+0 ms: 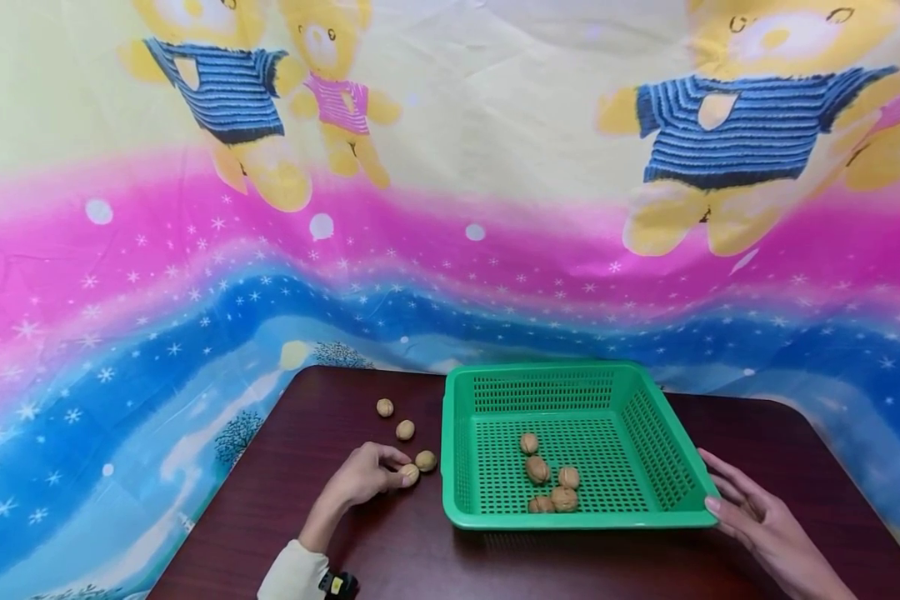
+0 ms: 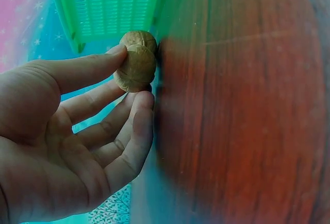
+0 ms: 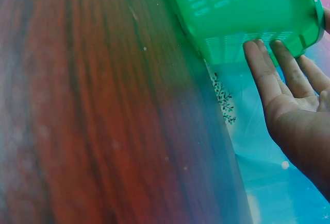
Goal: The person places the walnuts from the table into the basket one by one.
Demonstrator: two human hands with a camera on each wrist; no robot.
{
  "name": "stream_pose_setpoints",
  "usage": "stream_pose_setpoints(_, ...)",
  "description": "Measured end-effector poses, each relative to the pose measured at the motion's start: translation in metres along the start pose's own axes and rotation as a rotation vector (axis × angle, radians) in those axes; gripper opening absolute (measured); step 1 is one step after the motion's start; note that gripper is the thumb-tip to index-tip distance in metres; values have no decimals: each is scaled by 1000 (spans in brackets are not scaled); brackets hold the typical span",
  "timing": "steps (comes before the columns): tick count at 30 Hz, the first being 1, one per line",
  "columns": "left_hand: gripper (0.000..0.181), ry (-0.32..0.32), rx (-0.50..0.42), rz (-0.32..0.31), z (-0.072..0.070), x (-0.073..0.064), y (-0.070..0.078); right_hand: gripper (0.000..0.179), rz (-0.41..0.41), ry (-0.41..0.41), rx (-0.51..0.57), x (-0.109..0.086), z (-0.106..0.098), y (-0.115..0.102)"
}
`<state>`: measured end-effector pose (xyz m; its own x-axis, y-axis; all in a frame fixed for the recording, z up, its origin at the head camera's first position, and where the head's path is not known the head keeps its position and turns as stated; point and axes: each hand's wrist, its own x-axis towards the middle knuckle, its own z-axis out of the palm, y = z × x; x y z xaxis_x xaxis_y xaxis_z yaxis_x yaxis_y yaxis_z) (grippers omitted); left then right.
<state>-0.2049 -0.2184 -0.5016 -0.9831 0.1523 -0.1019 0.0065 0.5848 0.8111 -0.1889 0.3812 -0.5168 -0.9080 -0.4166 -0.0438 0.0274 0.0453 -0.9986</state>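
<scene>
My left hand (image 1: 365,473) pinches a walnut (image 2: 136,69) between thumb and fingertips, low over the table left of the green basket (image 1: 581,521). Just beyond it, another walnut (image 1: 426,461) appears to touch the held one. My right hand (image 1: 757,512) holds the basket's right front corner, thumb at the rim and the other fingers along the outer wall. In the right wrist view, those fingers (image 3: 263,72) lie fairly straight against the green side. Several walnuts (image 1: 537,470) sit inside the basket, towards its front.
Two more walnuts, a farther one (image 1: 385,407) and a nearer one (image 1: 405,430), lie on the dark wooden table (image 1: 390,550) left of the basket. Behind the table hangs a cloth (image 1: 465,275) printed with bears. The table's left edge slopes down beside my left arm.
</scene>
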Motion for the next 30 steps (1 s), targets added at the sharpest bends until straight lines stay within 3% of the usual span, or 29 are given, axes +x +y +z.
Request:
stream_pose_setpoints(10,34,101,-83,31,-17,0,20,67,27,17,-28,0,1,-3)
stream_pose_setpoints(17,35,123,-193,29,-24,3,41,67,75,37,-46,0,0,-2)
stream_pose_setpoints(25,37,105,-215,98,-16,17,72,67,62,18,-11,-2,0,-2)
stream_pose_setpoints(30,36,48,-213,154,-6,27,95,67,72,12,-6,-2,1,-4)
